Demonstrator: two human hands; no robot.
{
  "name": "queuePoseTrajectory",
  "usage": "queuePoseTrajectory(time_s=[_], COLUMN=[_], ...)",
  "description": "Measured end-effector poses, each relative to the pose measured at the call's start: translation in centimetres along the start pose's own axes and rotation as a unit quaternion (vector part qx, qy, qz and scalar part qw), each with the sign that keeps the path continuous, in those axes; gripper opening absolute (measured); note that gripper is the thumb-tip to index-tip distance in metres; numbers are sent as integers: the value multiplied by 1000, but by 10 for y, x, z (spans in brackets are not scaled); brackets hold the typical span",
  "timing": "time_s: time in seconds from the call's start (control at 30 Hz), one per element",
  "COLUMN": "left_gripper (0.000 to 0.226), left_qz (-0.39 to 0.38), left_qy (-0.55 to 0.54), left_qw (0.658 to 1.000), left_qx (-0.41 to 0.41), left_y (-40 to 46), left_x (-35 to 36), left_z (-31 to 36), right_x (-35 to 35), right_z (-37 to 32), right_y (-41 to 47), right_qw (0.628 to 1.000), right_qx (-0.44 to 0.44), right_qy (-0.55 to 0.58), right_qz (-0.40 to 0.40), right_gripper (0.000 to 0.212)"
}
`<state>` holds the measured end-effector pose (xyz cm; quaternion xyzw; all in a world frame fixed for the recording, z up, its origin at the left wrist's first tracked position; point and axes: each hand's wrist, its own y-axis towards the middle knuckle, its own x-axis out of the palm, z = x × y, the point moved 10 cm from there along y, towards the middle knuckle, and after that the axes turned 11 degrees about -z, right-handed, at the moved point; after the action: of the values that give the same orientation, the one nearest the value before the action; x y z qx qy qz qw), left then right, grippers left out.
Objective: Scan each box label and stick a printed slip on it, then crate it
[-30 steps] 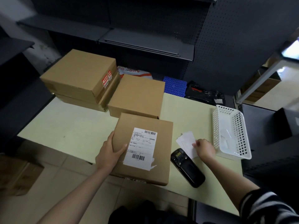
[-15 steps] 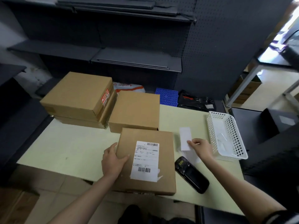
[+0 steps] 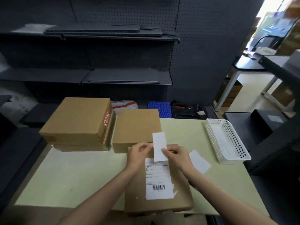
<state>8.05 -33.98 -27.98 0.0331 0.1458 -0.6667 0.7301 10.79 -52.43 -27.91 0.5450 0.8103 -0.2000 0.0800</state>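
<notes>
Right now both hands are holding a white slip (image 3: 159, 147) upright over the near box (image 3: 158, 190): the left hand (image 3: 139, 153) is pinching its left edge between thumb and fingers, and the right hand (image 3: 176, 155) is gripping its lower right part, thumb lying on the face of the paper. That box is lying flat at the front edge of the pale green table (image 3: 73, 172), its shipping label (image 3: 158, 179) facing up with a barcode near the bottom (one corner of the label is torn and lifting). Just beside the right hand a second white slip (image 3: 199, 161) is lying on the table. Farther right a white perforated basket (image 3: 227, 140) is sitting near the table's edge. Behind the hands a plain brown box (image 3: 138, 125) is resting, and to its left a stack of boxes (image 3: 78, 122) is standing, a red sticker showing on the top one's side. A blue crate (image 3: 159, 108) is peeking out beyond the table's far edge.
</notes>
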Motion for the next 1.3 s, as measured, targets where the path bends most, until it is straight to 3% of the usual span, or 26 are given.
queuePoseTrajectory(time_s=[0.17,0.3,0.57,0.97,1.3], left_gripper=[10,10,15,23,20], left_qz=[-35,-55,-89,-119,-122], left_qy=[-29,-39,29,71,98], left_qw=[999,997,995,990,987], left_qx=[23,25,25,38,39], left_y=[4,5,17,15,11], left_x=[0,1,-6,-6,-8], left_z=[7,6,-4,-6,-2], right_x=[23,29,-6,-12,-8], right_z=[-3,1,-8,-6,-11], right_y=[-9,-15,-18,-6,-2], right_qw=[1000,1000,998,999,1000], right_qx=[-8,10,2,20,6], right_qy=[23,13,43,8,1], right_qz=[-19,-22,44,24,14], right_gripper=[26,21,10,5,13])
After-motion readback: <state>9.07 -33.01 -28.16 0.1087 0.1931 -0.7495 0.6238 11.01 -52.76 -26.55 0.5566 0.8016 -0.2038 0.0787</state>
